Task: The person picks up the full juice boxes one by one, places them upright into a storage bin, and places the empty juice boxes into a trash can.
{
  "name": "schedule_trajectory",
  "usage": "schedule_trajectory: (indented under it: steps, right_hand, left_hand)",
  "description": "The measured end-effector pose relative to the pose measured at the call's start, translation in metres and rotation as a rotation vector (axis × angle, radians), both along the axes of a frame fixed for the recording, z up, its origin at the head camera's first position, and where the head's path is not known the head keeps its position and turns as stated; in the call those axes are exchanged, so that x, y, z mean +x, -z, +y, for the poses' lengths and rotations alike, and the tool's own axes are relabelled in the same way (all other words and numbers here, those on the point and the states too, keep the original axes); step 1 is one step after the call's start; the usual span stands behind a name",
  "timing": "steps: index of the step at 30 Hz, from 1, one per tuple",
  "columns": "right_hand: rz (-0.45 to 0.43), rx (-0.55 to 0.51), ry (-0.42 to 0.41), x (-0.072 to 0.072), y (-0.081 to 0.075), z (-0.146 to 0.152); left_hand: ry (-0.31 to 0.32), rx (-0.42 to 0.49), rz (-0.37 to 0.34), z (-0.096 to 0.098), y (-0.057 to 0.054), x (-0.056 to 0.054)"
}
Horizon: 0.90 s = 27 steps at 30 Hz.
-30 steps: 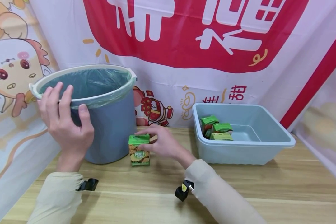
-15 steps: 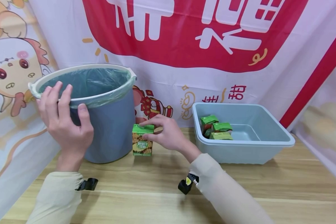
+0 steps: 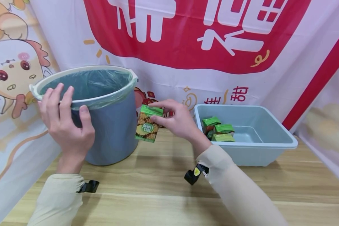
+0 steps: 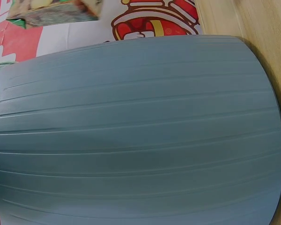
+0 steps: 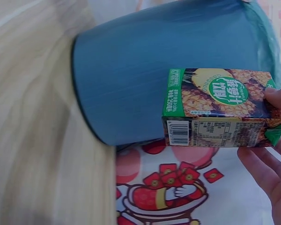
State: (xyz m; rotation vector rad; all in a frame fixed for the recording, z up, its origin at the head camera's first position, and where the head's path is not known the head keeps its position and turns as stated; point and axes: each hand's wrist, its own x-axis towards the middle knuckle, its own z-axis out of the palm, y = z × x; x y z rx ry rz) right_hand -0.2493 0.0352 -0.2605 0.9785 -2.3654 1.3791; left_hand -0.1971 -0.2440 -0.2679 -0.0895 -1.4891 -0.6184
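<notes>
My right hand (image 3: 173, 121) pinches a pineapple juice box (image 3: 148, 124) by its green top, between thumb and fingers. The box hangs tilted above the table, just right of the blue trash can (image 3: 113, 131). In the right wrist view the juice box (image 5: 220, 105) shows its pineapple print and a barcode, with the thumb (image 5: 278, 97) on its top end. My left hand (image 3: 69, 125) rests against the front of the can's white rim, fingers extended upward and thumb apart. Only the can's ribbed wall (image 4: 140, 126) fills most of the left wrist view.
A light blue basin (image 3: 243, 153) stands on the wooden table (image 3: 147, 194) at the right, with 3 green-topped juice boxes (image 3: 223, 128) at its left end. A thin green bag (image 3: 101, 81) lines the trash can. A printed cloth (image 3: 169, 59) hangs behind.
My right hand has lifted the juice box off the table, moving it up and slightly right, and the box has tilted. The left hand and the trash can have stayed in place.
</notes>
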Motion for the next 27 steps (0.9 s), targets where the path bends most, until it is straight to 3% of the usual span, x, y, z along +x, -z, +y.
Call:
schedule_trajectory:
  steps: [4,15,21,27]
  right_hand:
    - [-0.026,-0.049,0.013,0.0,-0.009,0.004]
    - [-0.062,-0.32,-0.038,-0.004,-0.029,0.01]
    - [-0.173,-0.509,-0.08,-0.003,-0.042,0.009]
    - [-0.205,-0.624,-0.09,-0.004,-0.055,0.006]
  left_hand:
    - [0.002,0.001,0.001,0.0,0.001,0.0]
    - [0.005,0.006,0.002,0.002,0.0,0.001]
    - [0.003,0.005,-0.002,0.002,-0.001,0.0]
    - [0.002,0.01,0.007,0.003,0.0,0.0]
